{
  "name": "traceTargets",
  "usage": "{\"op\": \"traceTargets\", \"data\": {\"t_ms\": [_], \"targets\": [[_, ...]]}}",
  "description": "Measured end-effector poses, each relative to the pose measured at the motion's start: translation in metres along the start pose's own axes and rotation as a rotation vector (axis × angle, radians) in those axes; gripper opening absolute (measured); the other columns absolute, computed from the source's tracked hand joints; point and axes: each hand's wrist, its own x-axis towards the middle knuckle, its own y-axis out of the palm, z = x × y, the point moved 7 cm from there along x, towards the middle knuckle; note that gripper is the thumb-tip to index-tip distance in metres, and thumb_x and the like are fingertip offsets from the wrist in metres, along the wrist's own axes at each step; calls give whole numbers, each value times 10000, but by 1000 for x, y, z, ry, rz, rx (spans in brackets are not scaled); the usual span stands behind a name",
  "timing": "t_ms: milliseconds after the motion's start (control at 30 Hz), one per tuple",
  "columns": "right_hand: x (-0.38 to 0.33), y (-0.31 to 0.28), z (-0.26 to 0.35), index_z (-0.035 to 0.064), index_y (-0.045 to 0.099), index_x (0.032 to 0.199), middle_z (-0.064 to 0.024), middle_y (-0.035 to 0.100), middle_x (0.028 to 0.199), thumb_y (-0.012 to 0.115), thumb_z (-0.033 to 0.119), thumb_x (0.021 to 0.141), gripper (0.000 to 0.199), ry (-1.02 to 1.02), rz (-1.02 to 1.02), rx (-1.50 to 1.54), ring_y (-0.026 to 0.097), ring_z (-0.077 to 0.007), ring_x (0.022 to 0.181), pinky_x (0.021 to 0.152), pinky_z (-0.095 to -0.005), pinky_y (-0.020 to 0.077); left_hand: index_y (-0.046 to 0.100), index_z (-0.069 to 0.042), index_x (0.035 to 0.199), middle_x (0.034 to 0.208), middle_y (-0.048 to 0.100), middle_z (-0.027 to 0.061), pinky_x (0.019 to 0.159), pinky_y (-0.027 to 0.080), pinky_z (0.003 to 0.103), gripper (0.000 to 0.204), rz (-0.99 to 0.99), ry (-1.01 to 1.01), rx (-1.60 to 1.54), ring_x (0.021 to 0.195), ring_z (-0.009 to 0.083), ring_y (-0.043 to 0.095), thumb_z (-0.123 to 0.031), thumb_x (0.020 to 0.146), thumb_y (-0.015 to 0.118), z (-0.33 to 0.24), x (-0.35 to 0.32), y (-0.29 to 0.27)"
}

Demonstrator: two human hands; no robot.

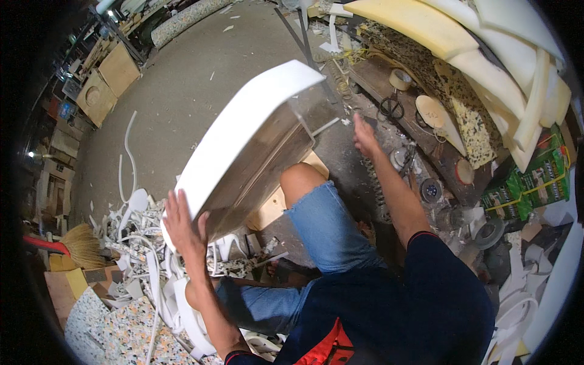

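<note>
A large curved piece, with a thick white foam band along its edge and a shiny brownish inner panel, stands tilted in front of my knees. My left hand lies on the near left end of the foam, its fingers spread and the thumb apart on the inner side. Past the far right end of the piece, my right hand is raised in the air with nothing visible in it. It shows edge-on, fingers stretched out. A pale wooden board with small holes shows below the panel, partly hidden by my knee.
White foam scraps pile up at the left, near a broom and a speckled foam sheet. To the right, a wooden bench carries scissors and a tape roll. Foam slabs lean behind it.
</note>
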Motion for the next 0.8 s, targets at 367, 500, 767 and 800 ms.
{"op": "traceTargets", "data": {"t_ms": [367, 500, 767, 800], "targets": [[-16, 208, -30, 39, 250, 1580, -286, 313, 1583, 588, 875, 752, 1224, 98, 753, 274, 368, -408, 1441, 1124, -619, 309, 250, 23, 1575, 1616, 305, 249, 1219, 231, 391, 1011, -47, -363, -382, 1504, 331, 293, -76, 748, 824, 74, -52, -80], [-58, 242, 15, 61, 458, 1478, -162, 580, 1414, 590, 733, 883, 907, 26, 852, 259, 558, -302, 1296, 1095, -492, 393, 319, 26, 1551, 1536, 444, 233, 1144, 362, 358, 875, -199, -337, -558, 1403, 282, 449, -47, 816, 788, 57, -26, -103], [-96, 235, 141, 46, 695, 1124, -8, 629, 893, 619, 719, 857, 728, -365, 652, -3, 492, -129, 740, 662, -302, 345, 475, 13, 1442, 1211, 679, 168, 936, 510, 347, 610, -419, -429, -661, 1060, 227, 657, -51, 892, 730, 82, -58, -128], [-101, 222, 171, 55, 723, 1051, -3, 642, 863, 619, 716, 858, 696, -411, 652, -104, 502, -125, 721, 641, -289, 347, 486, 13, 1428, 1210, 678, 163, 940, 507, 344, 592, -453, -466, -706, 1066, 222, 652, -55, 894, 731, 82, -63, -124]]}}
